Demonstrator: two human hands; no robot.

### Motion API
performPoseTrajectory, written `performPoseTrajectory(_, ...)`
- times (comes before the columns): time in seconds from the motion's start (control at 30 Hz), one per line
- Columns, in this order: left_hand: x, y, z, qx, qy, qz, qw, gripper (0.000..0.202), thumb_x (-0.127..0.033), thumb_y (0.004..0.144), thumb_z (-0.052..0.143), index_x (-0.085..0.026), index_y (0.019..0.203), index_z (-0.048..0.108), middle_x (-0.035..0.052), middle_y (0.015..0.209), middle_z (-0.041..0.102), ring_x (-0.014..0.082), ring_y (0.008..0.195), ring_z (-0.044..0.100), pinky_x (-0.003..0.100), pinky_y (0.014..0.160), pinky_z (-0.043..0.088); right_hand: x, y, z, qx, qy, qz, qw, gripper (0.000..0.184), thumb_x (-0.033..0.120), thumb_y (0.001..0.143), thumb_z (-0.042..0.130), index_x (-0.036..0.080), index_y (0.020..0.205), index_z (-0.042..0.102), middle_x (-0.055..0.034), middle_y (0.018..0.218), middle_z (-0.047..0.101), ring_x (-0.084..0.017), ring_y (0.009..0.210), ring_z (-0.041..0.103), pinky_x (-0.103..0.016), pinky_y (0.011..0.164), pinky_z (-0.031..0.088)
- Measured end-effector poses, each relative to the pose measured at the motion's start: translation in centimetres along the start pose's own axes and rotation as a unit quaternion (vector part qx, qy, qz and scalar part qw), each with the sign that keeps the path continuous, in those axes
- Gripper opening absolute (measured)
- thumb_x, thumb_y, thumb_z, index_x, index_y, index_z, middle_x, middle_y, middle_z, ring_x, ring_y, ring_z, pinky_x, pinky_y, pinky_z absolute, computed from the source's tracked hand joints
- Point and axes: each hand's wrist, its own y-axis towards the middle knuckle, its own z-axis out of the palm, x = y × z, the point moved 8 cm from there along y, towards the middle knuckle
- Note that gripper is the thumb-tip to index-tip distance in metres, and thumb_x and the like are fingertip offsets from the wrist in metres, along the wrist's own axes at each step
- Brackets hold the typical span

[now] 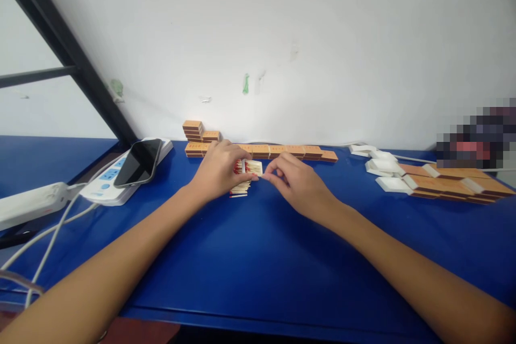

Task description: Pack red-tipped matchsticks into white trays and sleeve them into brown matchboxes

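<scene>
A small white matchbox tray with red-tipped matches in it lies between my hands. My left hand grips it from the left, the thumb along its near side. Loose matches lie in a pile on the table beneath and in front of that hand. At the tray's right end my right hand has thumb and forefinger pinched together. What sits between those fingertips is too small to make out. Behind the hands runs a row of orange matchboxes, partly hidden by my left hand.
More matchboxes are stacked at the row's left end. At right are orange sleeves and white trays. A phone rests on a power strip at left, with white cables on the blue table.
</scene>
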Motion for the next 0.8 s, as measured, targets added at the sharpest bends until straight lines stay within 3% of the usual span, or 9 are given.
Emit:
performPoseTrajectory(0.23,-2.6,-0.1,0.3,0.002,-0.09,0.015,0.996,0.036,-0.049,0.08,0.088,-0.022,0.101,0.076,0.0038,0.095,0.077,0.0242,0.092,0.066,0.039,0.084,0.044,-0.2,0.3,-0.6,-0.051,-0.026,0.008,0.998,0.009,0.025,0.101,0.059,0.02,0.094,0.063,-0.0056,0.096,0.062,-0.018,0.08,0.057,-0.031,0.07,0.041)
performPoseTrajectory(0.47,-0.9,0.1,-0.4,-0.023,-0.076,0.001,0.997,0.033,-0.046,0.082,0.086,-0.021,0.1,0.075,0.0048,0.095,0.077,0.0238,0.09,0.066,0.04,0.083,0.046,0.8,-0.1,-1.5,-0.089,-0.001,-0.019,0.996,0.011,0.023,0.101,0.058,0.019,0.092,0.063,-0.0022,0.086,0.06,-0.015,0.072,0.053,-0.03,0.068,0.04)
performPoseTrajectory(0.63,0.9,0.1,-0.9,-0.033,-0.037,-0.042,0.998,0.031,-0.043,0.082,0.086,-0.021,0.099,0.074,0.0051,0.094,0.077,0.0242,0.088,0.065,0.04,0.082,0.046,2.1,-0.6,1.9,0.012,0.014,-0.068,0.998,0.009,0.023,0.101,0.06,0.019,0.097,0.067,-0.0026,0.09,0.062,-0.014,0.071,0.055,-0.029,0.069,0.042)
performPoseTrajectory(0.8,1.2,0.1,-0.9,-0.034,-0.028,-0.043,0.998,0.028,-0.04,0.083,0.085,-0.02,0.099,0.074,0.0055,0.094,0.077,0.0243,0.089,0.064,0.04,0.082,0.045,2.9,-1.0,4.8,0.078,0.003,-0.096,0.992,0.014,0.023,0.103,0.059,0.018,0.105,0.072,-0.0094,0.107,0.068,-0.021,0.097,0.067,-0.034,0.085,0.05)
